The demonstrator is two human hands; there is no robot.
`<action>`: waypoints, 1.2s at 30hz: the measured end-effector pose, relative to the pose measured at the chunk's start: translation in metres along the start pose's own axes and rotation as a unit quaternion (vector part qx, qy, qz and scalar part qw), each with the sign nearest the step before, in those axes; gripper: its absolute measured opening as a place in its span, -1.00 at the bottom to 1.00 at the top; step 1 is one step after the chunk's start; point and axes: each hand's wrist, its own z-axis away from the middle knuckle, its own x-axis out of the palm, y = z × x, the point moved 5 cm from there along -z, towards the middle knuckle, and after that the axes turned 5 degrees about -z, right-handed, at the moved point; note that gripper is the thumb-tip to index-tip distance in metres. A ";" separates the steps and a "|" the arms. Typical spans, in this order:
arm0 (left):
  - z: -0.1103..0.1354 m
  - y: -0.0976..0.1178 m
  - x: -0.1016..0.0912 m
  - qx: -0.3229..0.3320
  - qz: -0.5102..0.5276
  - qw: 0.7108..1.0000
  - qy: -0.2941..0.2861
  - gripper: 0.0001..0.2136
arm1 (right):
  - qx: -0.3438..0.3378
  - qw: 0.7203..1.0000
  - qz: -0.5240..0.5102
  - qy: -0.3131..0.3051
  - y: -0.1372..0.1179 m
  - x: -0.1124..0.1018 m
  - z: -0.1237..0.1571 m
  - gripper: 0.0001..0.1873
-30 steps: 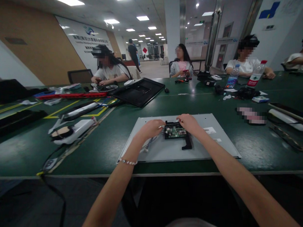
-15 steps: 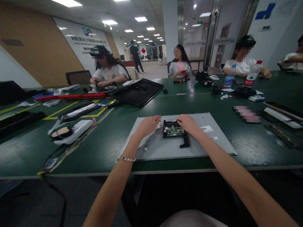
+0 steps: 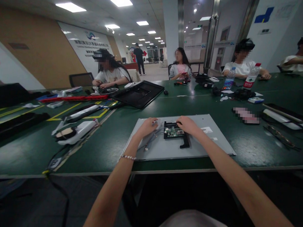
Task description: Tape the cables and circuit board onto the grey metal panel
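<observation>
Risks. Panel (image 3: 163,149), on the near middle of the green table (image 3: 108,135): may slide or scratch if the hands push sideways, its near edge being close to the table's. Frame (image 3: 187,141), about mid-panel: may tilt or shift, should the right hand (image 3: 187,125) press one side only. Board (image 3: 174,131), within the frame: may suffer if a finger slips onto its parts. Cables (image 3: 152,140), left of the frame: may snag or strain under the left hand (image 3: 148,126).

Hands. Left: fingers bent, near the cables' far end; grip cannot be told. Right: fingers curled down at the frame's far right part; whether pinching it, cannot tell.

Appearance. Panel: flat, pale grey, white label (image 3: 207,129) at right. Frame: black, one hooked leg reaching near. Board: green, crowded with small parts. Cables: thin, greyish, loose on the panel.
</observation>
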 end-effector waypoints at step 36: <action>0.005 -0.002 -0.038 -0.071 0.324 0.943 0.008 -0.71 | -0.022 0.995 -0.061 0.076 -0.009 -0.012 0.002 -0.69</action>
